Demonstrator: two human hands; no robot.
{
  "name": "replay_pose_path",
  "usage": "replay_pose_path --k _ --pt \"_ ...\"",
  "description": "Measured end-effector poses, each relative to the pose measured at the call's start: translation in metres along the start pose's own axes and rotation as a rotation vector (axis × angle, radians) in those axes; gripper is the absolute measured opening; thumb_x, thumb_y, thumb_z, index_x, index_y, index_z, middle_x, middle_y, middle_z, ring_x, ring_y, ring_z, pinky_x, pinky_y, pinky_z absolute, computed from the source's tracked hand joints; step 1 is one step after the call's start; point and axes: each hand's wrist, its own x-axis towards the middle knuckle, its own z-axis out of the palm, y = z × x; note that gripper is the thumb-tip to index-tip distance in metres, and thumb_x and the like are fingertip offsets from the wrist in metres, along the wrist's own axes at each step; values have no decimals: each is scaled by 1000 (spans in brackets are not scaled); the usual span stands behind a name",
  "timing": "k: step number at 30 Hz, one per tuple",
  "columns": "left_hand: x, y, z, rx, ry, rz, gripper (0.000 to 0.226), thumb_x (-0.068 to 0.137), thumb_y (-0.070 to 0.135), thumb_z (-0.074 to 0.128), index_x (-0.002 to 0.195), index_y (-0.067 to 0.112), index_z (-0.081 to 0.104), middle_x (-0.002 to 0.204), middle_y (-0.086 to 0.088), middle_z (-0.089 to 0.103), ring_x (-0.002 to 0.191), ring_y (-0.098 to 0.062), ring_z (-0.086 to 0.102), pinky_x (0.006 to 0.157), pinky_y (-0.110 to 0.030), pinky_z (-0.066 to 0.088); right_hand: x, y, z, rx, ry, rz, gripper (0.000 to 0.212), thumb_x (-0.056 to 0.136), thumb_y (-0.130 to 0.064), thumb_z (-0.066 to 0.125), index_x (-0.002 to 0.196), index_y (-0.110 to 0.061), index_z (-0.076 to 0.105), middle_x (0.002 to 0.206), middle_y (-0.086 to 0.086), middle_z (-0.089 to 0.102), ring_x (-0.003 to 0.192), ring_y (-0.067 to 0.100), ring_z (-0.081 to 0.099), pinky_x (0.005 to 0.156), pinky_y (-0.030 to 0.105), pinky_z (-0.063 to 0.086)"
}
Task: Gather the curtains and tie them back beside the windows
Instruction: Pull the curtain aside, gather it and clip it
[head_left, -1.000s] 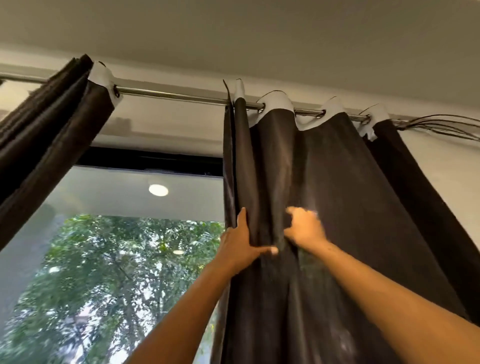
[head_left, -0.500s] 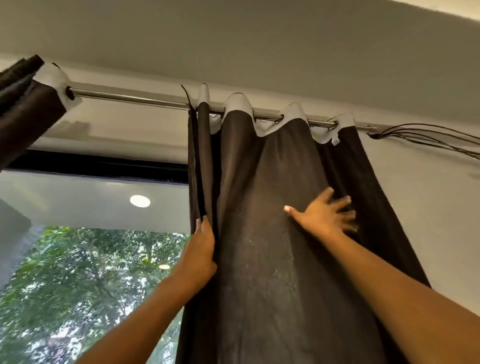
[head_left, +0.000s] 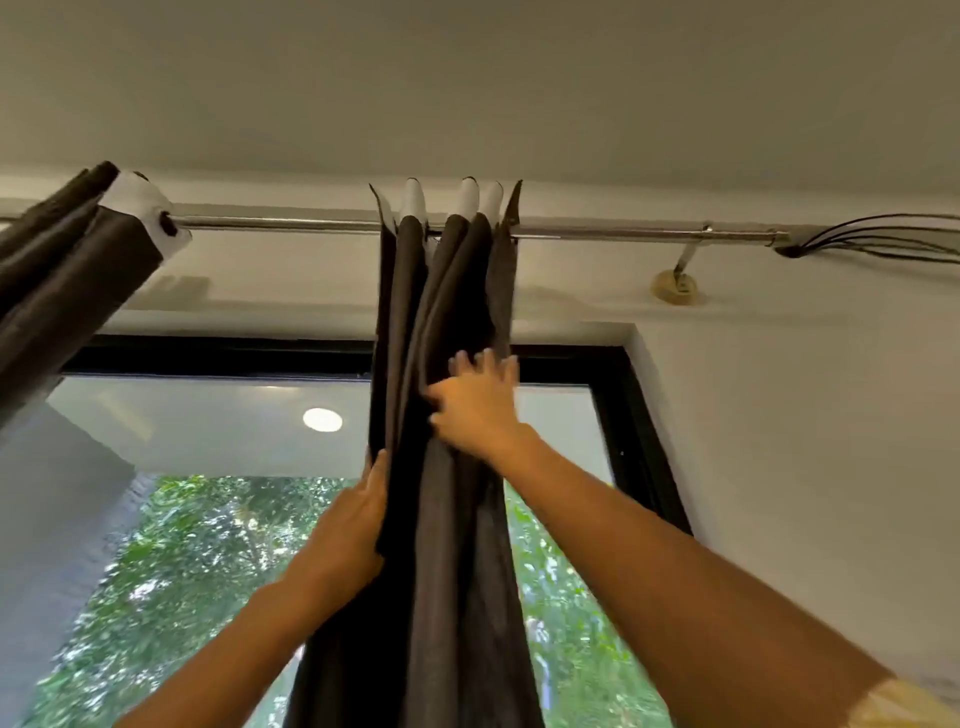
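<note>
A dark brown curtain (head_left: 447, 597) with white eyelet tops hangs from a metal rod (head_left: 623, 236), bunched into a narrow bundle of folds in front of the window (head_left: 208, 545). My left hand (head_left: 353, 525) grips the bundle's left edge, its fingers hidden behind the cloth. Higher up, my right hand (head_left: 475, 405) lies with spread fingers against the right side of the folds. A second dark curtain (head_left: 72, 275) hangs gathered at the rod's far left.
The black window frame (head_left: 641, 441) runs down the right side, with bare white wall beyond it. A rod bracket (head_left: 675, 286) sits on the wall, and thin black cables (head_left: 883, 241) fan out from the rod's right end. The ceiling is close above.
My right hand has swept the spread curtain leftwards along the rod, closing its folds into a tight bundle. The window's right side and the wall now show. My left hand kept its grip.
</note>
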Motion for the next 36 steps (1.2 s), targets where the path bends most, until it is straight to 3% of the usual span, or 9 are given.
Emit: replay_pose_path --k 3,6,9,13,18,23,30,33,36 --pt "5 2 1 12 4 11 93 72 -11 56 148 4 4 149 -22 30 121 -40 48 97 -37 43 -10 48 3 92 87 347 78 78 -65 59 144 -36 32 157 21 -4 139 54 -2 106 70 4" --pt "9 27 -1 0 -75 2 90 79 -8 54 147 1 -4 156 -16 11 140 -28 25 108 -18 19 -14 75 13 604 -91 432 110 74 -56 72 153 -22 3 156 17 19 138 42 29 108 51 34" --pt "17 53 7 -62 -124 18 86 84 -3 56 145 1 -4 156 -15 11 140 -26 25 107 -15 16 -14 72 23 597 -55 350 86 80 -26 73 147 -8 22 135 18 51 119 36 52 94 39 47" --pt "44 77 40 -158 -132 81 84 78 -2 62 146 -2 13 143 -23 36 123 -40 45 100 -44 39 -23 69 22 455 59 229 54 83 -3 57 135 -12 46 119 19 60 108 39 56 80 33 45" --pt "63 115 60 -240 -96 136 79 78 3 65 143 1 20 134 -23 44 114 -43 50 92 -50 44 -32 89 15 325 41 263 65 87 -3 53 145 -27 36 117 14 62 105 36 58 83 35 49" --pt "37 76 49 -272 -55 139 76 73 -2 59 142 1 26 135 -19 45 117 -36 50 96 -45 44 -36 58 23 408 -33 194 71 82 -1 54 147 -23 35 129 16 57 116 37 53 92 37 48" --pt "-11 25 16 -185 -94 50 90 67 -5 59 147 3 19 147 -22 32 129 -35 41 102 -42 40 -58 -15 55 461 -25 216 82 83 -2 55 149 -36 20 125 15 59 106 35 58 79 35 48" --pt "-38 25 11 -235 -62 10 81 69 -9 57 144 5 30 135 -18 47 116 -32 52 93 -39 46 -92 -31 63 466 -53 246 86 83 -2 55 148 -43 18 121 10 62 100 31 62 67 31 46" --pt "-79 38 16 -250 -33 -36 59 69 -12 53 127 2 49 119 -17 54 102 -33 56 83 -42 49 -139 -53 69 469 -90 268 81 86 -7 51 147 -46 16 119 7 63 104 30 61 74 35 48"
